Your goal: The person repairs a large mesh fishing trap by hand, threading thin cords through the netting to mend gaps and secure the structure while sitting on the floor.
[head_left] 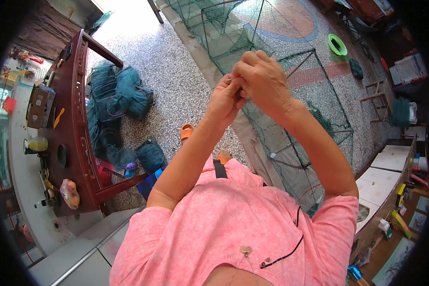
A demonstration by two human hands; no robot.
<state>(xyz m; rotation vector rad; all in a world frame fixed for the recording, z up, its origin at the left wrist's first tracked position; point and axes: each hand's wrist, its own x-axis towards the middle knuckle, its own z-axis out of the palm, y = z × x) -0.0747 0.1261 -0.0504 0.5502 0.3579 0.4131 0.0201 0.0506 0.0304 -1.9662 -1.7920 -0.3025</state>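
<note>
My left hand [222, 101] and my right hand [267, 82] meet in front of me, raised above the floor. The thumb and forefinger of the left one are pinched together. Close against them, the right one's fingers are curled in. A thin pale sliver shows at the fingertips, too small to name. Beneath and beyond my hands stretches a long green net trap [314, 102] with dark square frames, lying over the speckled floor. Its mesh runs from the top of the picture down past my right forearm.
Bundled green nets [128, 93] lie beside a dark red wooden table [69, 157] on the left. A green basin [337, 44] and a wooden stool [379, 97] stand at the right. My orange slippers [187, 130] are on the floor near a beige strip [200, 59].
</note>
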